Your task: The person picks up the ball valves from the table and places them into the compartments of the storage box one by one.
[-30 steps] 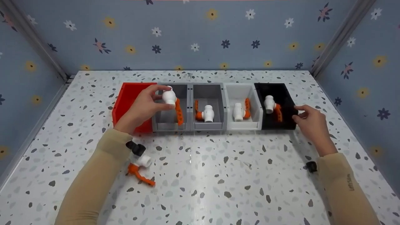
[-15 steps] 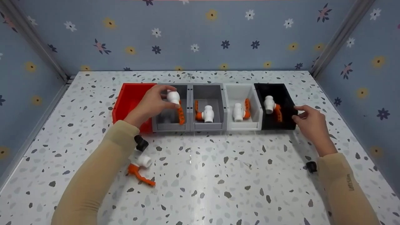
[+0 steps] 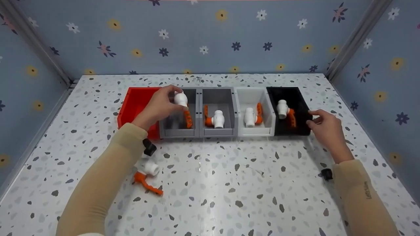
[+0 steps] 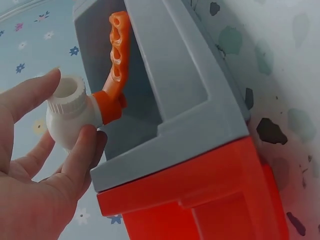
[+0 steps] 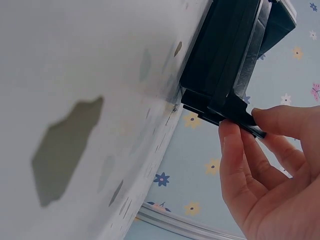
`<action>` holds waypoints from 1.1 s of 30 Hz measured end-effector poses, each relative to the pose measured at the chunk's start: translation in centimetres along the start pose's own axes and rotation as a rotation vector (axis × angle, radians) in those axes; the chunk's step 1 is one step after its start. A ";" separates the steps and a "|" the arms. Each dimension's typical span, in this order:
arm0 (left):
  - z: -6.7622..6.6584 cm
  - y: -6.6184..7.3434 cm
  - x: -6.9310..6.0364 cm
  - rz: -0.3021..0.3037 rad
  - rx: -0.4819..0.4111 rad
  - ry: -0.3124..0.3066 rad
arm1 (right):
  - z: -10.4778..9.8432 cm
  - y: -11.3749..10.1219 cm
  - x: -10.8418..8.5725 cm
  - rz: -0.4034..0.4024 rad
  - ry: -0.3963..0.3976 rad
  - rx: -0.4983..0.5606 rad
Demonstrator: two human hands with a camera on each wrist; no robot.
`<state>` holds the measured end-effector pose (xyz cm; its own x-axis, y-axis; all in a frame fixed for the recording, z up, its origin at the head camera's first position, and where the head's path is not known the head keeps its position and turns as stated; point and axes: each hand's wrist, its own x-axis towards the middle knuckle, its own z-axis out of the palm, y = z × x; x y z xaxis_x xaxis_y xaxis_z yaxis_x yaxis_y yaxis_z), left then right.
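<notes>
My left hand (image 3: 160, 106) grips a ball valve (image 4: 72, 112) by its white body, between thumb and fingers. The valve's orange handle (image 4: 117, 55) points down into the left grey bin (image 3: 179, 132), and in the left wrist view the body is above the bin's opening. At the far right of the row, my right hand (image 3: 328, 131) pinches the side rim of the black bin (image 5: 225, 60) between thumb and fingers. A second ball valve (image 3: 151, 168) lies on the speckled table beside my left forearm, partly hidden by the sleeve.
A red bin (image 3: 139, 101) adjoins the left grey bin. To the right, another grey bin (image 3: 219, 132), a white bin (image 3: 256, 132) and the black bin hold one ball valve each. A blue flowered panel (image 3: 203, 36) stands behind the row.
Over the left grey bin, my left hand has shifted slightly right with the ball valve, whose handle has swung a little. The right hand has stayed on the black bin's rim.
</notes>
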<state>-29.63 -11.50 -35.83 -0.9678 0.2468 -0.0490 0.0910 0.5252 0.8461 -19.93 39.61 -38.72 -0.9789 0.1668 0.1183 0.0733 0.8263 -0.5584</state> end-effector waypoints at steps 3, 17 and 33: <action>0.3 -0.2 -0.1 0.024 0.002 -0.006 | 0.0 -0.1 0.0 -0.009 0.003 -0.004; 1.3 -0.6 0.3 -0.018 0.109 -0.081 | 0.1 -0.4 0.4 -0.012 -0.008 -0.001; 2.4 -0.5 1.2 -0.007 0.147 -0.116 | 0.0 -0.1 0.4 -0.011 0.001 -0.015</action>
<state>-30.30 -9.45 -37.58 -0.9359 0.3304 -0.1223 0.1263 0.6387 0.7590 -20.33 39.58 -38.64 -0.9795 0.1581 0.1249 0.0654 0.8360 -0.5447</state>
